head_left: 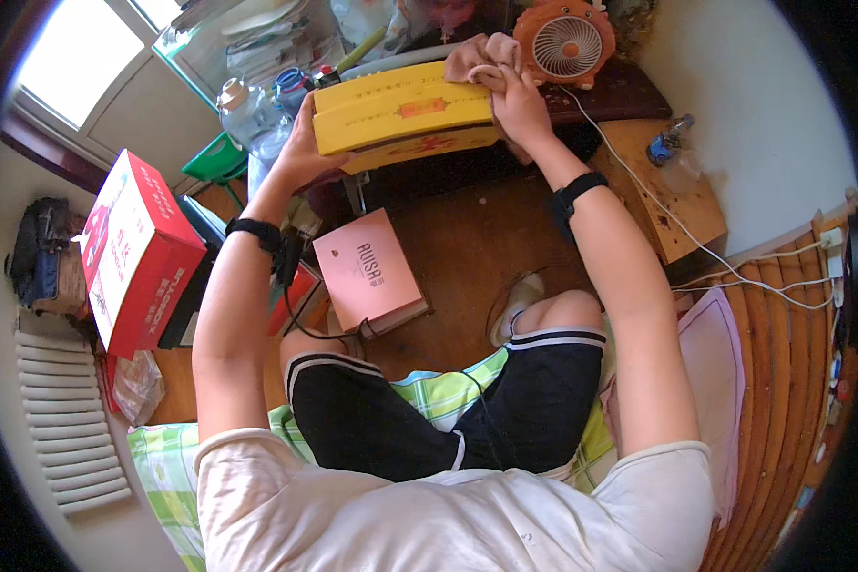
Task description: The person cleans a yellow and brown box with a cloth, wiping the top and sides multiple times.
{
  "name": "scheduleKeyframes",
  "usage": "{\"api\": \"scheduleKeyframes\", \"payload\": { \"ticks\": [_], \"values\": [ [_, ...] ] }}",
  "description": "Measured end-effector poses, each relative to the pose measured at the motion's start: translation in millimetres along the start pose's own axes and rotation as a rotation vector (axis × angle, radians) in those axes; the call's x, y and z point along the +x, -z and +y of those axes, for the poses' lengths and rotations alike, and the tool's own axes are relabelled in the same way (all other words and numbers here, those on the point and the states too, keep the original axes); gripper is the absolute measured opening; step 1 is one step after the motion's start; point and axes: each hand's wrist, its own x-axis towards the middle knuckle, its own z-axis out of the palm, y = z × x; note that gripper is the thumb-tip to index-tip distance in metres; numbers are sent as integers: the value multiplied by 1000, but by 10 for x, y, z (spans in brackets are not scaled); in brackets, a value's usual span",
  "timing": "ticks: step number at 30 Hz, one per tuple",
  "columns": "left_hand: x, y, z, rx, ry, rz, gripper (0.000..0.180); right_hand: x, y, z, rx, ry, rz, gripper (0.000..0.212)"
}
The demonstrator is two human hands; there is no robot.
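Hands grip a long yellow box (405, 114) held over a dark wooden desk (620, 91). Left hand (305, 153) curls around the box's left end, fingers hidden beneath it. Right hand (520, 105) presses a crumpled pink cloth (481, 59) onto the box's right end, fingers closed over the cloth. An orange fan (564, 43) stands just beside the cloth.
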Motion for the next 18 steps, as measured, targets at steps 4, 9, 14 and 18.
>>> {"api": "scheduleKeyframes", "payload": {
  "ticks": [4,9,14,18],
  "values": [
    [-1,168,42,5,0,-35,141,56,-12,-129,-4,-60,-13,55],
    [274,14,662,477,0,-36,142,125,23,-106,31,-87,-20,56],
    [641,-458,893,678,-133,-166,138,88,-85,-134,91,-44,30,58],
    [842,-718,932,809,-183,-117,128,78,-72,-186,201,-37,43,59]
  ]
}}
